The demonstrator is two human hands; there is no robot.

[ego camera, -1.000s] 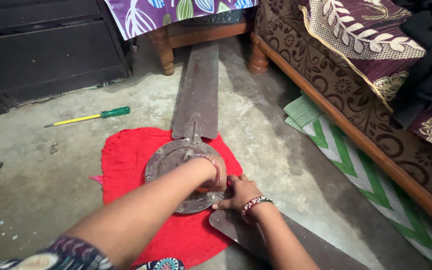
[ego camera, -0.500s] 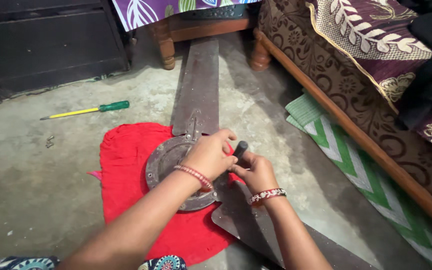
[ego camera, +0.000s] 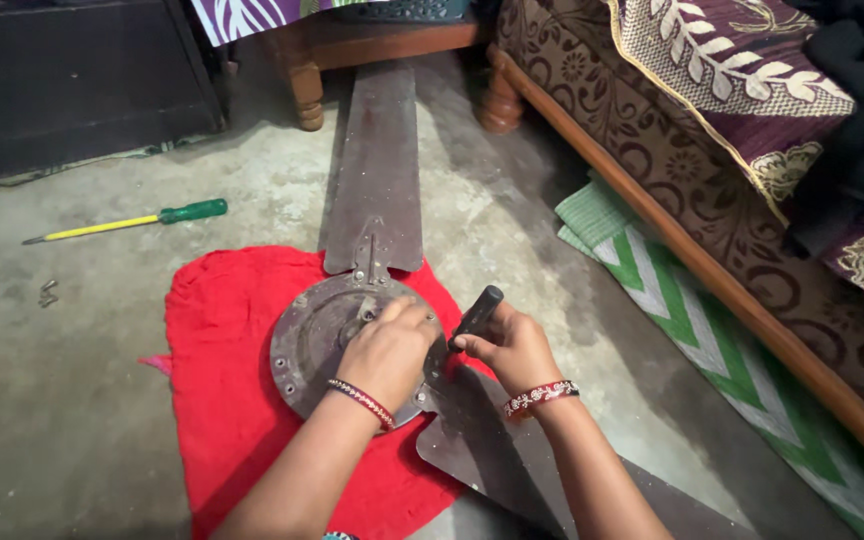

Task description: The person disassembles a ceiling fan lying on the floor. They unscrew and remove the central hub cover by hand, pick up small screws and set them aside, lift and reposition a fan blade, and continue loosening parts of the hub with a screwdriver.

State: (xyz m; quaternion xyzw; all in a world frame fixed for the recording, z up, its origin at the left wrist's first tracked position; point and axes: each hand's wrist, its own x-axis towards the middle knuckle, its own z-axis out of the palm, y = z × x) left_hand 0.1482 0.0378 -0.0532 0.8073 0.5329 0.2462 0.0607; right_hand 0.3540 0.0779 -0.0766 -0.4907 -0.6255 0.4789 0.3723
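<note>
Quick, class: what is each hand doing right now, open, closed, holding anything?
Left hand: curled, pressing on the round fan motor housing; whether it grips anything cannot be told.
Right hand: closed around a dark tool handle.

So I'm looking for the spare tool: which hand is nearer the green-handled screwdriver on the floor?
Left. The left hand rests on the fan motor hub, below and right of the screwdriver. The right hand, gripping a dark tool handle, sits farther right.

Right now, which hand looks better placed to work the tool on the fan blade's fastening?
Probably the right hand: its fingers already grip the dark-handled tool beside the fan hub, where the blade joins. The left hand rests flat on the hub, steadying it.
</note>
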